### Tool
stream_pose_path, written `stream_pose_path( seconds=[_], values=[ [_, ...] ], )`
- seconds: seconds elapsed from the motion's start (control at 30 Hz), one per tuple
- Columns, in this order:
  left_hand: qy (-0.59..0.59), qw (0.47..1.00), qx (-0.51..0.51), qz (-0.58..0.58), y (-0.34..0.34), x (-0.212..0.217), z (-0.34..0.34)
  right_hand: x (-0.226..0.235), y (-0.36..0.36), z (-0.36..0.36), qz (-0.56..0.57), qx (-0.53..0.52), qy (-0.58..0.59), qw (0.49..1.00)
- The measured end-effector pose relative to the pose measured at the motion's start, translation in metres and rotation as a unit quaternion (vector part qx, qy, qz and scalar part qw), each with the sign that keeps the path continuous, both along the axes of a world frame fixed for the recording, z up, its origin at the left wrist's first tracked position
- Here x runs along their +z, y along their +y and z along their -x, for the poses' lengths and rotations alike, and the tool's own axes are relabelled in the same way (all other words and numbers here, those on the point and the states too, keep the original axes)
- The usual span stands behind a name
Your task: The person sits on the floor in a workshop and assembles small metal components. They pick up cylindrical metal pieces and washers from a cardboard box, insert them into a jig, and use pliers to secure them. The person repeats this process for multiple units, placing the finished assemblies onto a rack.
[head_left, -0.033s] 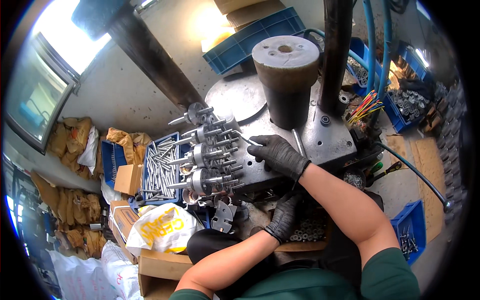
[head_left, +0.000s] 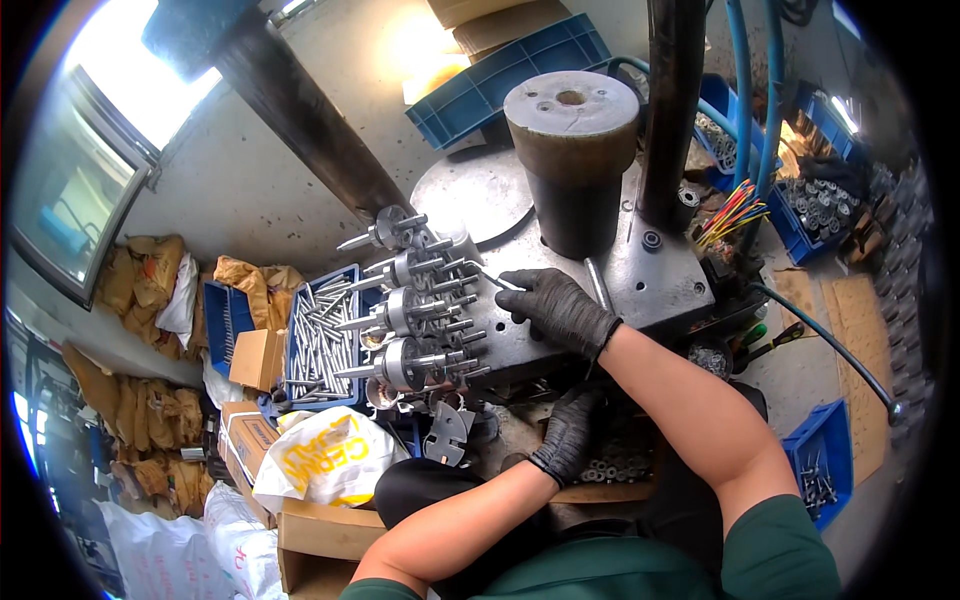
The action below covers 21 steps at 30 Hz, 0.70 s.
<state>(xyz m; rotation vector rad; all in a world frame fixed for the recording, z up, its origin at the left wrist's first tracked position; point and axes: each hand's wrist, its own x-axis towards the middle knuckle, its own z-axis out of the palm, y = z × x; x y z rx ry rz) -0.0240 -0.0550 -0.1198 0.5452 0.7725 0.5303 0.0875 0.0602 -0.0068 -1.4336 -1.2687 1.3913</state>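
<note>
My right hand (head_left: 562,308), in a dark glove, is closed above the metal press table (head_left: 640,300). Its thumb and fingers pinch a thin metal rod (head_left: 510,285), whose far end points toward the group of rotor-like parts on shafts (head_left: 405,310) at the left. Just beyond that hand, a metal pin (head_left: 597,285) leans against the base of the thick cylinder (head_left: 570,180). My left hand (head_left: 570,435), also gloved, is low by the table's front edge, over my lap. Its fingers are mostly hidden in shadow, so any grip is unseen.
At the left, a blue crate (head_left: 322,340) is full of metal shafts, beside a white plastic bag (head_left: 330,455). Small ring-shaped parts (head_left: 615,468) lie in a box below the table. A dark column (head_left: 668,120), blue hoses (head_left: 742,90) and coloured wires (head_left: 733,212) stand at the right.
</note>
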Motion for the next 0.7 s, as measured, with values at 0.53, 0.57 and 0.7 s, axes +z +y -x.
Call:
stream_pose_path(
  seconds=[0.53,0.57,0.7],
  values=[
    [0.006,1.000,0.019,0.008,0.004,0.034,-0.004,-0.019,0.022,-0.019,-0.077,0.053,-0.102,0.990],
    [0.021,1.000,0.015,0.004,0.005,0.033,-0.003,-0.020,0.022,-0.018,-0.093,0.055,-0.125,0.986],
    [0.058,0.998,0.007,-0.002,0.006,0.030,-0.001,-0.020,0.023,-0.016,-0.104,0.065,-0.151,0.981]
  ],
)
